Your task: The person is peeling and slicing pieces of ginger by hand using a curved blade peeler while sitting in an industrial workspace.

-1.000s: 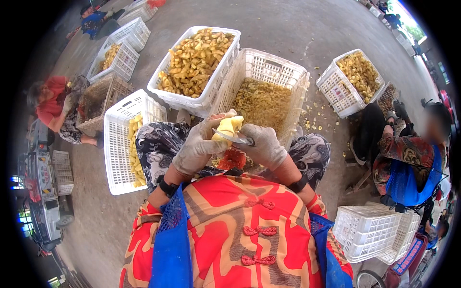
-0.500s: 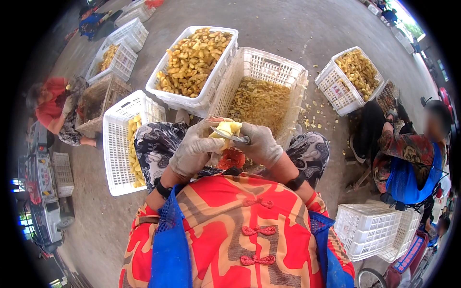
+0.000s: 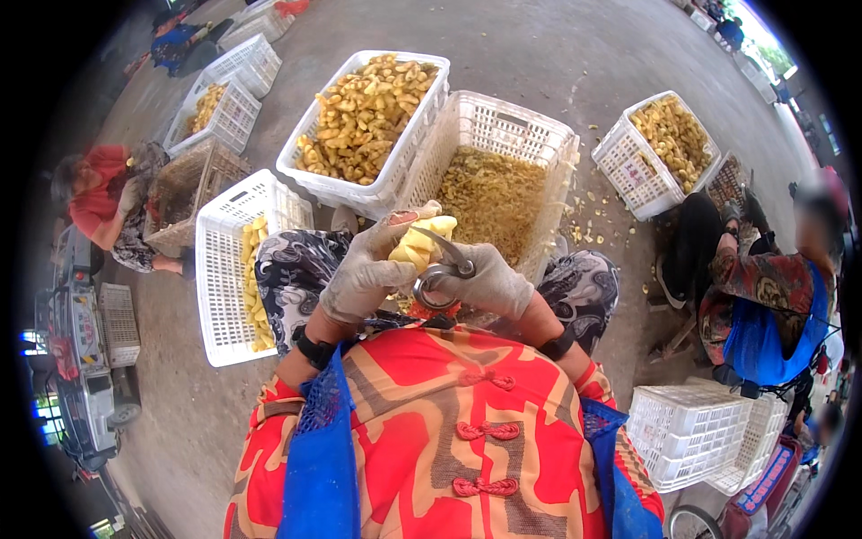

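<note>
"Pale yellow root piece [image 3: 419, 247]: whereabouts and grip?"

"Raised before me. My gloved left hand [image 3: 364, 274] grasped it, seemingly to steady it beneath the blade [image 3: 440, 241]; my gloved right hand [image 3: 494, 280] clasped the curved knife [image 3: 465, 267]."

"Crate of shavings [image 3: 503, 130]?"

"Just beyond my hands, presumably set close for catching scraps."

"Appearance of piece?"

"Lumpy, smooth-looking, paler than the brown-mottled roots [image 3: 373, 108] heaped in the full crate [image 3: 337, 186]."

We hold a root [image 3: 415, 249] in our left hand [image 3: 361, 280] and a blade [image 3: 436, 241] in our right hand [image 3: 496, 280]; on our left is a side basket [image 3: 221, 296] with more roots [image 3: 256, 310] inside; before us is a front basket [image 3: 382, 190] holding a heap [image 3: 370, 117]; the scrap basket [image 3: 514, 126] is just right of it; far right, a person [image 3: 768, 301] sits between the far basket [image 3: 636, 171] and other baskets [image 3: 687, 437].
</note>
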### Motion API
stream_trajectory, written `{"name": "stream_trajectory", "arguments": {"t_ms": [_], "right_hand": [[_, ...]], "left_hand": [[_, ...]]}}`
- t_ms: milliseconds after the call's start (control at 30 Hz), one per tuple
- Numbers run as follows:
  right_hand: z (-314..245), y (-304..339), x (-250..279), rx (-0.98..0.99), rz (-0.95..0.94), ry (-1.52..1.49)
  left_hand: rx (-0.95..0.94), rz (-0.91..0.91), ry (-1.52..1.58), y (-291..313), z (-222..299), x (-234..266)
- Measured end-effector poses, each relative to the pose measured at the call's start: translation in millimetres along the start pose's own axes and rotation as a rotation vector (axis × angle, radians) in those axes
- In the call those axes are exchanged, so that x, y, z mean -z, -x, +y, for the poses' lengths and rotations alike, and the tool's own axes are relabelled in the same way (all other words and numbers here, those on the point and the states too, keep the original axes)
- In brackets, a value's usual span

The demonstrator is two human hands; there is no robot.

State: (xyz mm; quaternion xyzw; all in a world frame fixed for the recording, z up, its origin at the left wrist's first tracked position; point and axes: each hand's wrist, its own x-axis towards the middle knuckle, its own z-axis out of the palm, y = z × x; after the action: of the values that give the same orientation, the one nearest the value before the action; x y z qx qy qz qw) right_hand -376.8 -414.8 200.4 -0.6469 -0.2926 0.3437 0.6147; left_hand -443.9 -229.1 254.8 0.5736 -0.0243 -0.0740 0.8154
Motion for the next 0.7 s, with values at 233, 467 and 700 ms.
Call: {"name": "stream_trajectory", "arguments": {"t_ms": [233, 467, 700], "right_hand": [[0, -1, -1, -0.041, -0.070, -0.084], [7, -4, 0, -0.136, -0.192, -0.078], [8, -7, -8, -0.058, -0.159, -0.245]], "left_hand": [[0.037, -0.032, 0.039, 1, 3, 2], [0.120, -0.013, -0.175, 2, 19, 8], [0.064, 0.043, -0.231, -7, 18, 5]]}}
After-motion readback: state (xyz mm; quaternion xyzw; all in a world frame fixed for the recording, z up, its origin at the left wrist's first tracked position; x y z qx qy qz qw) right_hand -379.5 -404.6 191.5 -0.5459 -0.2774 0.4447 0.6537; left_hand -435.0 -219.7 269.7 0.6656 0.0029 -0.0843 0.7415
